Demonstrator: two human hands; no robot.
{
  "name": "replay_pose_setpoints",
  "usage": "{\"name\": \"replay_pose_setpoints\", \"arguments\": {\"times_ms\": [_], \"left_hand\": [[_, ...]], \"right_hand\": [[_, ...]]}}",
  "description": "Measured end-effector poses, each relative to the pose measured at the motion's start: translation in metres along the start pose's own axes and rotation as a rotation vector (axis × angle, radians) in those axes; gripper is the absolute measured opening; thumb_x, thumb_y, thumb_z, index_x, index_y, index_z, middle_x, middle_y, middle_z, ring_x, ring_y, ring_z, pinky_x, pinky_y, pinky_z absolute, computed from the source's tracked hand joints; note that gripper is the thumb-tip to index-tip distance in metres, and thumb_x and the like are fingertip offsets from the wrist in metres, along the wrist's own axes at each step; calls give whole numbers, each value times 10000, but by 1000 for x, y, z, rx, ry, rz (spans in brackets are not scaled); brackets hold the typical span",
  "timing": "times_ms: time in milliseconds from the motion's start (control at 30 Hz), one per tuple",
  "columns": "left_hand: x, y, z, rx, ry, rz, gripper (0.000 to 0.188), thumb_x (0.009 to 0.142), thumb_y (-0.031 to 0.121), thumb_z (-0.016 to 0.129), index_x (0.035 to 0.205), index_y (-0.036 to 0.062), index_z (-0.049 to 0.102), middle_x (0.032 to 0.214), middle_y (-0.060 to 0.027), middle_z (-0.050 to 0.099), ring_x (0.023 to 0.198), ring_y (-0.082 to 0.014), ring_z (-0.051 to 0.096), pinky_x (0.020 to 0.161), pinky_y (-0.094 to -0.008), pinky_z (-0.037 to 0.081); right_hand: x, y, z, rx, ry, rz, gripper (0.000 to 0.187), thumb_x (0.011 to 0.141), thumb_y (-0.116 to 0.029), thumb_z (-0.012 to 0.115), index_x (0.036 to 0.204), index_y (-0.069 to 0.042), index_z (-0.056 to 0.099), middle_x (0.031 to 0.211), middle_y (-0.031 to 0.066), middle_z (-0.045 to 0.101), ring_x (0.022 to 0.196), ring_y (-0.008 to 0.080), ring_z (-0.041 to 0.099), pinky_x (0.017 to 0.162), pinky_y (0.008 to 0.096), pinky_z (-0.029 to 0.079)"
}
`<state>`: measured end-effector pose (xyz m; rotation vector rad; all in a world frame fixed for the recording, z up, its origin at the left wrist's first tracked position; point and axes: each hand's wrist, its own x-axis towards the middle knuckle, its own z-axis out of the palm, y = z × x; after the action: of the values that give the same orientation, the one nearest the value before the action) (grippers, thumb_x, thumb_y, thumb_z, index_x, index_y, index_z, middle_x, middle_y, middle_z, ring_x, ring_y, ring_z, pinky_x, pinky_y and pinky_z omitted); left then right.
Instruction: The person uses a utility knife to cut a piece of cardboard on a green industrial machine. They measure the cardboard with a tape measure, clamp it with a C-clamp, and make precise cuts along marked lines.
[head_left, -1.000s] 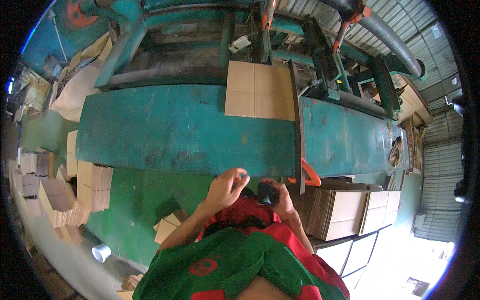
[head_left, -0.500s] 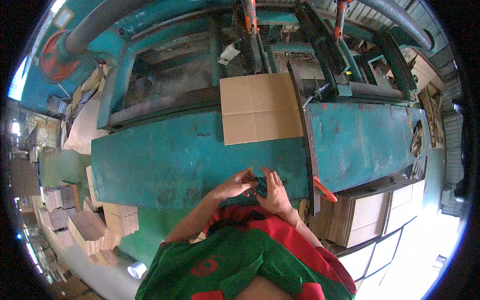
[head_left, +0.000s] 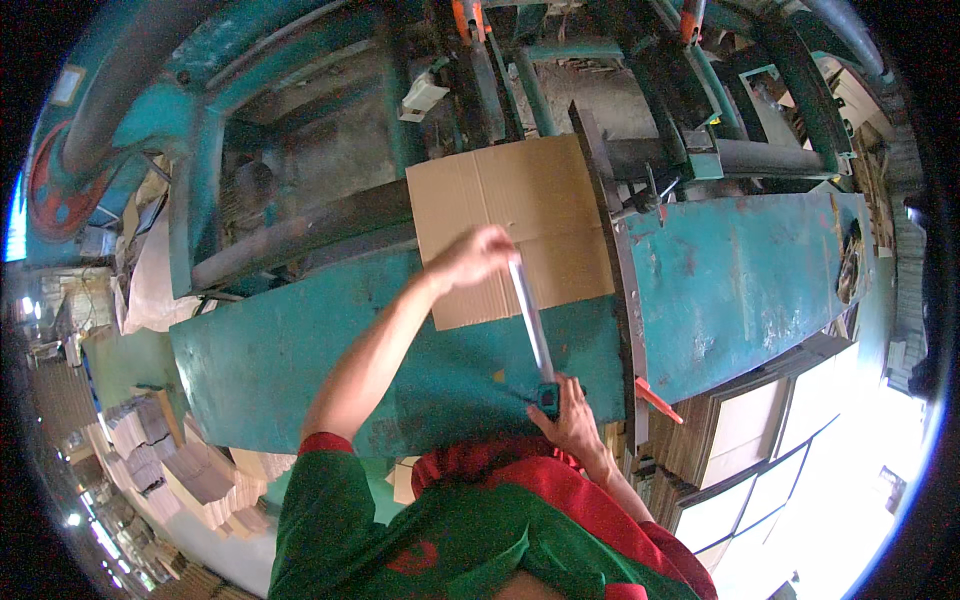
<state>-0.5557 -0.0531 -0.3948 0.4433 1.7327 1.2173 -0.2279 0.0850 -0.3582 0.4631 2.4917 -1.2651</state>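
Observation:
My right hand [head_left: 572,422] is wrapped around the dark teal case of a tape measure [head_left: 547,399], near the front edge of the machine's table. From the case a silvery blade [head_left: 531,316] runs out and slants up to the left. Its far end is pinched in my left hand [head_left: 478,254], which hovers over a creased brown cardboard sheet [head_left: 562,235]; the fingertips are slightly blurred. The sheet lies flat against a dark metal bar [head_left: 618,265] on its right, on the worn teal table [head_left: 290,350].
Dark rollers and frames of the machine [head_left: 310,230] rise behind the table. An orange handle [head_left: 657,400] sticks out near the bar's front end. Stacks of cardboard [head_left: 745,425] stand at the lower right, and more cardboard piles [head_left: 200,470] at the lower left.
My hands were together over the table's front part. Now the left has moved up and away over the cardboard, drawing out the blade. The cardboard appears slightly turned.

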Motion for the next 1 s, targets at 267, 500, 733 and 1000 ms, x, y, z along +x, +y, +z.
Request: {"name": "replay_pose_setpoints", "arguments": {"times_ms": [267, 500, 733, 1000], "left_hand": [[57, -31, 16, 655, 709, 459, 655, 936, 197, 717, 1494, 56, 405, 1448, -184, 513, 1322, -377, 501, 1127, -487, 381], [52, -47, 9, 972, 706, 465, 551, 961, 237, 622, 1466, 78, 473, 1440, -149, 518, 1326, -340, 499, 1144, -538, 347], [53, -51, 13, 1005, 704, 430, 495, 985, 257, 594, 1469, 185, 517, 1469, -147, 481, 1339, -342, 485, 1151, -569, 341], [56, -55, 11, 969, 699, 469, 387, 965, 226, 617, 1349, 185, 640, 1463, -138, 475, 1272, -386, 507, 1098, -555, 387]], "right_hand": [[104, -28, -25, 20, 272, 46, 480, 882, -349, 735, 1197, -8, 614, 1004, 232, 650, 878, 445, 657, 761, 497, 521], [169, -47, -39, -18, 139, 196, 514, 884, -428, 716, 1165, -1, 659, 1042, 253, 705, 936, 451, 692, 807, 496, 546], [168, -51, -28, -187, 79, 205, 548, 859, -432, 724, 1191, -7, 626, 1041, 241, 701, 915, 459, 700, 793, 524, 563], [166, -54, -23, -244, 78, 219, 565, 841, -446, 734, 1149, 3, 583, 1025, 258, 701, 863, 475, 699, 750, 553, 566]]}}
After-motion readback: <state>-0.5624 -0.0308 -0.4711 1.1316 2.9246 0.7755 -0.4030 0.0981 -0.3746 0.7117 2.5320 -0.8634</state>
